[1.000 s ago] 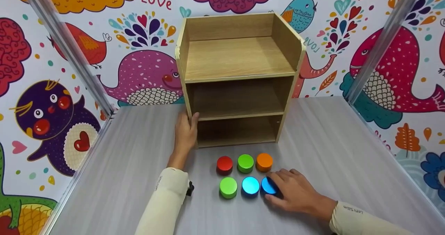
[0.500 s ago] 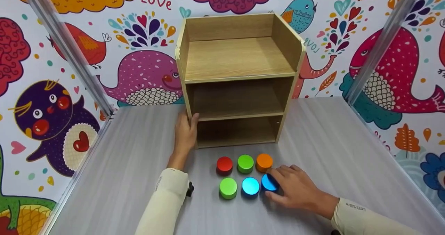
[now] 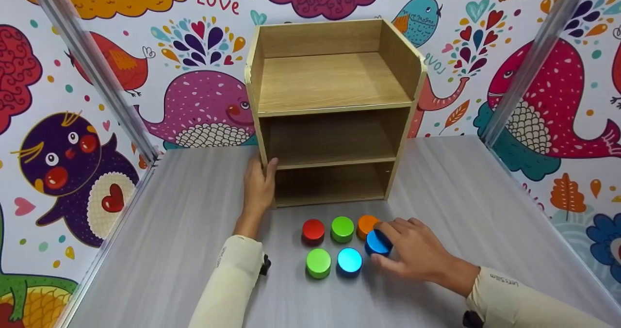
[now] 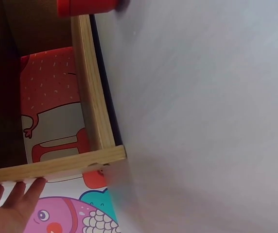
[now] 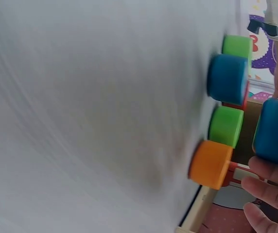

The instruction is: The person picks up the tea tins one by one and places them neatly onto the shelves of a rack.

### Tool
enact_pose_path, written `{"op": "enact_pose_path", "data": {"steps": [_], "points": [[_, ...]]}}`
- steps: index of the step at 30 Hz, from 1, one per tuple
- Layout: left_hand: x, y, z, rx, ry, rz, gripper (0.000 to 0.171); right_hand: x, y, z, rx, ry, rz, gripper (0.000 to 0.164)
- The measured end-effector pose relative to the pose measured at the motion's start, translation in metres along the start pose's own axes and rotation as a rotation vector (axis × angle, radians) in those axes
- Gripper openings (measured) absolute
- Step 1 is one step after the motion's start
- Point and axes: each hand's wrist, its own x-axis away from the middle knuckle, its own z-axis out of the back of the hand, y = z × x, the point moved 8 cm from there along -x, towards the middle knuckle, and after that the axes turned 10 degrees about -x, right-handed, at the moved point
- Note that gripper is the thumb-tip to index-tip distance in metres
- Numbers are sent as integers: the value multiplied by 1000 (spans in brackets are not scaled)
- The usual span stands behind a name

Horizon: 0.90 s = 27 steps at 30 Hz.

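Observation:
My right hand (image 3: pixel 419 253) grips a dark blue round block (image 3: pixel 376 243) between thumb and fingers. In the right wrist view that blue block (image 5: pixel 273 131) is lifted off the tabletop. Just behind it sits an orange block (image 3: pixel 367 225), partly covered in the head view. My left hand (image 3: pixel 258 187) holds the left side panel of a wooden three-tier shelf (image 3: pixel 335 107), thumb around its front edge. From the left wrist, the fingers (image 4: pixel 29 194) show against the panel's outer face. A light blue block (image 3: pixel 349 261) stands left of the right hand.
A red block (image 3: pixel 313 231) and a green block (image 3: pixel 342 228) stand in a row with the orange one, before the shelf. Another green block (image 3: pixel 318 262) is nearer. Printed walls and metal posts (image 3: pixel 538 56) bound the grey table (image 3: pixel 194 250).
My right hand has raised the dark blue block from its place beside the light blue one and carried it slightly forward. The left hand and shelf stay put.

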Motion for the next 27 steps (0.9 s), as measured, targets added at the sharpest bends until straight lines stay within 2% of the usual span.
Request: {"op": "enact_pose_path", "data": {"steps": [17, 27], "points": [[-1, 0, -1, -12, -3, 2, 39, -15, -10, 40, 27, 119, 82, 48], [-2, 2, 0, 9, 6, -26, 34, -25, -15, 57, 25, 125, 86, 48]]}}
